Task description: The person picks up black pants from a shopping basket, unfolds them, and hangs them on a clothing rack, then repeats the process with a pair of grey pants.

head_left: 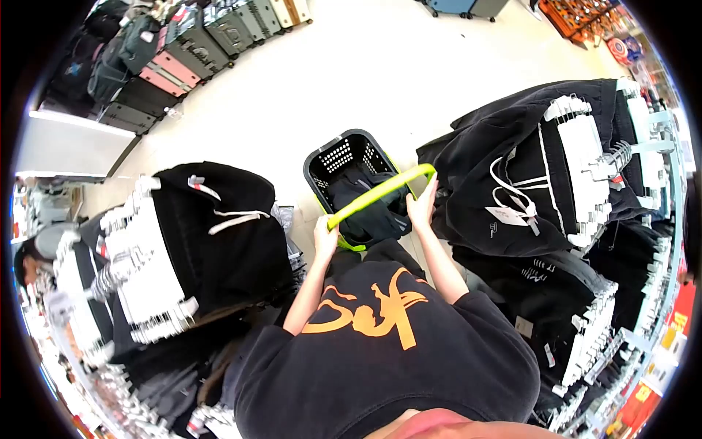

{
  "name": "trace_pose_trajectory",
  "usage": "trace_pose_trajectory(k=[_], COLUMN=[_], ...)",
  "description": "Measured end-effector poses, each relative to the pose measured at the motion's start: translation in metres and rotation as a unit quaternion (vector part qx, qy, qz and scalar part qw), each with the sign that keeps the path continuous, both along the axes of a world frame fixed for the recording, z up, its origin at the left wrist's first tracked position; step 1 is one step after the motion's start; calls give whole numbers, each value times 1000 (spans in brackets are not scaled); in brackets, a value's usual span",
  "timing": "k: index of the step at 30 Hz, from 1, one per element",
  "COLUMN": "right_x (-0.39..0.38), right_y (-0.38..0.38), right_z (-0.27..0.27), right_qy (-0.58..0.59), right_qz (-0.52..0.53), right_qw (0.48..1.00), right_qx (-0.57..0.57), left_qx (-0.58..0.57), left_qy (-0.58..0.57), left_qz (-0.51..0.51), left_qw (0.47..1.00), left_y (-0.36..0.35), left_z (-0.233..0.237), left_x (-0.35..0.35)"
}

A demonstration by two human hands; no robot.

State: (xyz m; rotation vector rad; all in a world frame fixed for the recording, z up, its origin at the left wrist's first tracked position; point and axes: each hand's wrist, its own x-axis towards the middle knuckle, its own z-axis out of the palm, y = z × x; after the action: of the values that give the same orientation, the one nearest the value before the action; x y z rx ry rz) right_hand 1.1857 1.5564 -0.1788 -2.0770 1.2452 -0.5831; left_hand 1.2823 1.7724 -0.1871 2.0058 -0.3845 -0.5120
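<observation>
Both of my hands are on the lime-green handle of a black shopping basket. At the handle's left end, my left hand is closed round it. My right hand grips the opposite end, close to the black trousers on the right rack. Dark folded cloth lies inside the basket, on the side nearest my body. The basket's perforated far wall shows beyond the cloth.
Black trousers on white hangers stand at the left. More black trousers with white drawstrings hang close at the right. Suitcases line the upper left, and an orange rack stands at the upper right.
</observation>
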Motion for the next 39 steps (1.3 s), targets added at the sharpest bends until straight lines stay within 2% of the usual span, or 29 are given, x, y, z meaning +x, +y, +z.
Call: trace_pose_trajectory(k=[1,3,5,7,8,9,11,13,15,17,20,22,24,25,27,29,31,33,34,35,37,39], right_x=[2,6,-2,-17,-23,-28,-37,-39,-41,-38,-28,-19,-6,-2,28,40,49,58,65,71,77,73], right_y=[5,21,52,82,94,106,131,146,152,148,126,104,83,77,55,43,32,23,21,20,22,29], right_z=[-21,-51,-89,-114,-113,-112,-112,-106,-113,-125,-157,-184,-207,-225,-224,-247,-265,-273,-274,-273,-271,-280], right_qy=[-15,78,113,180,201,221,226,263,285,297,329,321,262,247,266,260,312,333,407,478,511,527], right_qz=[-18,-43,-51,28,76,127,154,159,191,198,182,139,36,5,-55,-42,-2,-19,-1,17,32,17], right_qw=[1000,970,956,947,933,915,907,882,872,857,856,871,907,940,919,929,918,896,863,825,813,791], right_qx=[19,224,265,264,289,314,319,358,350,371,355,346,328,236,285,259,247,294,299,301,276,310], left_qx=[20,46,38,35,30,52,77,126,166,208,170,135,123,122,127,174,183,183,178,180,153,206], left_qy=[-63,8,21,37,11,46,31,62,69,77,111,136,150,170,189,218,219,219,229,231,-57,-40], left_qz=[-27,-10,20,-10,0,-7,-30,-41,-29,-15,32,66,79,88,96,50,34,-5,-8,-7,-40,0], left_qw=[997,999,999,999,999,998,996,989,983,975,979,979,978,974,969,959,958,958,957,956,986,978], left_y=[2,-1,-1,7,3,0,-4,-14,-24,-26,-32,-33,-34,-37,-41,-44,-44,-45,-54,-46,-31,-26], left_z=[-19,-22,-35,-107,-113,-128,-175,-198,-218,-241,-276,-300,-318,-325,-332,-327,-322,-316,-291,-297,-310,-281], left_x=[16,45,76,116,131,149,179,204,217,222,225,226,227,230,235,241,245,245,244,236,223,203])
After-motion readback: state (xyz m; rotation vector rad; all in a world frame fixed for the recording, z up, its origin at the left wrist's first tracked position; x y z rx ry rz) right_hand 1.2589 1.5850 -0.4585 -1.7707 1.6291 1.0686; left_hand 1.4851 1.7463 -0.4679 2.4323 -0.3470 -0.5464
